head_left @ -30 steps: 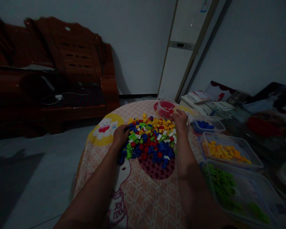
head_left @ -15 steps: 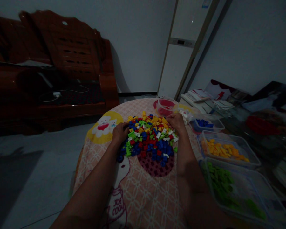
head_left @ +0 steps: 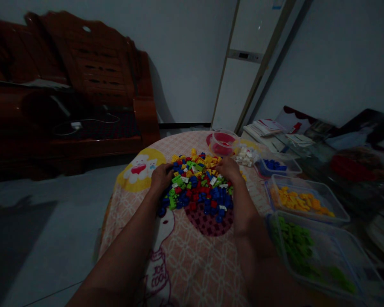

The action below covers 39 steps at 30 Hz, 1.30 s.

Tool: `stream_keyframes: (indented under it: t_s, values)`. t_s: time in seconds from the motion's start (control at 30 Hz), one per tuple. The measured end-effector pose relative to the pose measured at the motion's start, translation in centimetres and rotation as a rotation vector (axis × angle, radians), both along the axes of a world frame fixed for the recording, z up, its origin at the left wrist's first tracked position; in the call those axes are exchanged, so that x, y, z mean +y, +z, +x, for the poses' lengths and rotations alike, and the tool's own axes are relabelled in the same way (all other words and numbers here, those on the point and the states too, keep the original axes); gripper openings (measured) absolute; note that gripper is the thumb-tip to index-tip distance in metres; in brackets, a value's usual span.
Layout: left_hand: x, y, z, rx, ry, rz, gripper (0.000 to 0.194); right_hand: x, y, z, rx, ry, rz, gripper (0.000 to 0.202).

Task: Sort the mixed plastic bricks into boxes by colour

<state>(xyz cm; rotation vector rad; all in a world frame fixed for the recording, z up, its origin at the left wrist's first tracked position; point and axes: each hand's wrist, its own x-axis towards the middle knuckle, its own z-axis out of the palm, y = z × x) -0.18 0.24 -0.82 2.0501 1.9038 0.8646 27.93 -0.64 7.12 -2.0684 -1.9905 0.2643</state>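
Observation:
A heap of mixed toy building bricks (head_left: 200,183) in yellow, green, blue, red and white lies on the patterned tablecloth (head_left: 205,264). At the heap's left edge rests my left hand (head_left: 161,176), its fingers slightly curled and apart against the outer bricks, with nothing seen in its grasp. My right hand (head_left: 229,169) reaches into the upper right side of the heap. Its fingertips come together among the yellow bricks, and whatever they pinch is too small and dark to make out.
Right of the heap are a pile of white bricks (head_left: 245,156) and clear boxes holding blue bricks (head_left: 274,165), yellow bricks (head_left: 302,201) and green bricks (head_left: 296,245). A round tub (head_left: 224,143) stands behind. A wooden bench (head_left: 96,85) is at the left.
My right hand has moved left and inward over the heap, uncovering the white bricks behind it. My left hand stays in place.

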Motion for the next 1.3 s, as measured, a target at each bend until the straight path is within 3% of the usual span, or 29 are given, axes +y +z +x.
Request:
stream_keyframes:
  t_s: [0.3,0.5,0.7,0.77,0.9,1.0,1.1,1.2,1.3]
  values:
    - [0.0,-0.1,0.0,-0.029,0.003,0.003,0.039,0.0,-0.6,2.5,0.374,0.067,-0.055,0.026]
    - [0.0,-0.1,-0.1,-0.028,0.000,0.006,0.039,0.4,-1.0,1.8,0.207,0.171,-0.039,0.025]
    - [0.0,-0.2,0.0,-0.045,0.007,0.013,0.038,0.4,-0.9,1.9,0.163,0.106,-0.024,0.013]
    - [-0.1,-0.2,0.0,-0.041,0.008,0.014,0.038,0.1,-0.6,2.1,0.281,0.081,-0.054,0.010]
    - [-0.2,0.2,0.2,-0.043,0.005,-0.014,0.039,-0.6,0.0,2.5,0.813,-0.044,-0.062,0.013]
    - [-0.4,0.6,0.3,-0.039,-0.005,-0.034,0.040,-0.4,0.2,2.4,1.062,-0.086,0.010,0.019]
    - [-0.4,0.6,0.3,-0.033,-0.002,-0.037,0.040,0.7,0.3,2.1,1.219,-0.165,0.195,0.025]
    - [-0.3,0.4,0.2,-0.039,-0.004,-0.018,0.038,2.0,0.3,2.0,1.333,-0.167,0.438,0.035]
    - [-0.3,0.3,0.1,-0.035,-0.005,-0.007,0.038,2.4,0.4,2.4,1.372,-0.140,0.541,0.047]
